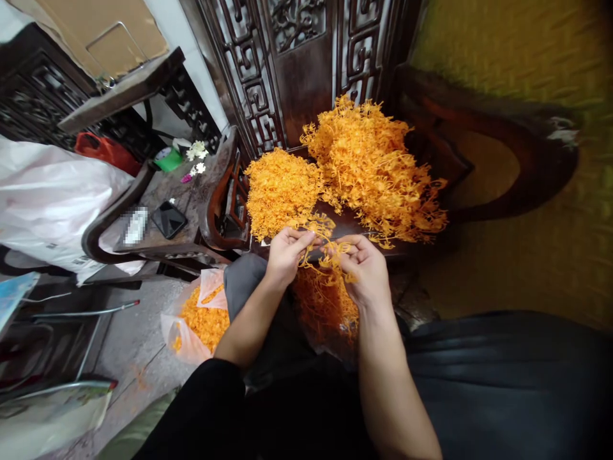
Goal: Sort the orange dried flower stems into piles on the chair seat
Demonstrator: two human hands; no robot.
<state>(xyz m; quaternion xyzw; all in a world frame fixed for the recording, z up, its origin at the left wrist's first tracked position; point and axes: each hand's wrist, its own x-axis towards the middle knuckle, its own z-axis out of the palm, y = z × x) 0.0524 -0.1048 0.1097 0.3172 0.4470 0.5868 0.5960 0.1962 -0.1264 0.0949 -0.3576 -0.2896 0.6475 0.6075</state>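
Between my two hands is a yellow-orange plastic flower piece with thin curly stems. My left hand pinches its left side between thumb and fingers. On its right side, the fingers of my right hand are closed round it. Just beyond my hands, a dense pile of small orange pieces lies at the left of the dark wooden seat. Beside it rises a larger, looser heap of orange stemmed pieces. Below my hands, more orange pieces show in a clear bag, partly hidden by my arms.
A pink plastic bag of orange pieces stands on the floor at the left. On the wooden side table are a black phone, a green roll and white flowers. A carved armrest curves at the right.
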